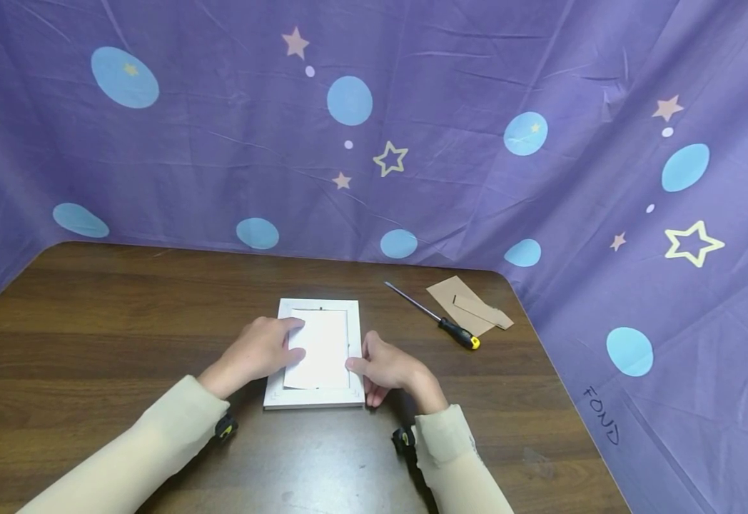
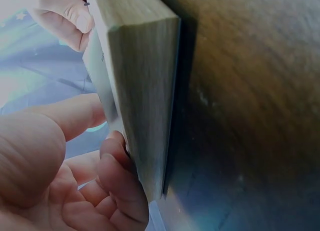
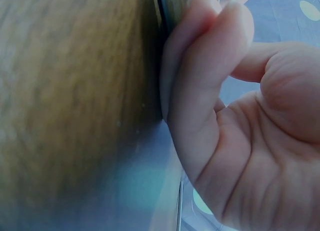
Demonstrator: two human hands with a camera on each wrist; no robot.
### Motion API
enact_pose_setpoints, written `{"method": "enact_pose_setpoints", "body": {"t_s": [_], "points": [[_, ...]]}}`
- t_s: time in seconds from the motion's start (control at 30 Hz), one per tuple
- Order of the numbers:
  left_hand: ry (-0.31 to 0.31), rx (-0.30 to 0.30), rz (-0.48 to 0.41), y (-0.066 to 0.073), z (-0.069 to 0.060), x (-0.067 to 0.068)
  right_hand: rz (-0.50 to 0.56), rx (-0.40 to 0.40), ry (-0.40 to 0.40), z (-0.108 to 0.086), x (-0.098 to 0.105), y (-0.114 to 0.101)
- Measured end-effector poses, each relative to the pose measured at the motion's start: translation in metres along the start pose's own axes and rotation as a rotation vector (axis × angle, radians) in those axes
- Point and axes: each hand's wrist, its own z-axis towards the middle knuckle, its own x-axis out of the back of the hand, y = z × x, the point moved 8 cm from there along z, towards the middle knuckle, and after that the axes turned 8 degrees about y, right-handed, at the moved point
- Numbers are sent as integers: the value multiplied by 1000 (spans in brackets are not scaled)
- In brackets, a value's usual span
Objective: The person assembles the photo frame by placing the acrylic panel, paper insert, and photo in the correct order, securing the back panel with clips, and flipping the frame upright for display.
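A white picture frame lies flat on the table. A white sheet sits slightly askew over its middle, and small dark tabs show around the opening. From the left, my left hand holds the sheet by its left side, with thumb and forefinger tips on it. Its other fingers are curled by the frame's edge in the left wrist view. My right hand grips the frame's right side, thumb on top and fingers curled against the side. Those curled fingers fill the right wrist view and hide most of the frame there.
A screwdriver with a black and yellow handle lies right of the frame on the brown wooden table. Beyond it is a brown backing board with a flap-like stand piece. A purple patterned cloth hangs around the table's far and right edges.
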Motion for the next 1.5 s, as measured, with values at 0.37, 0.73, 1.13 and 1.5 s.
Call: {"method": "enact_pose_setpoints", "body": {"t_s": [0.37,0.73,1.13,1.5], "points": [[8,-6,9,-1,3,-2,-5,2,2,0,1,2],[17,-14,1,-2,2,-3,3,11,-1,1,0,2],[26,-64,-140,-13,-3,4,3,7,-4,0,0,0],[1,28,-282,-44,-12,11,4,6,-6,0,-1,1]]}}
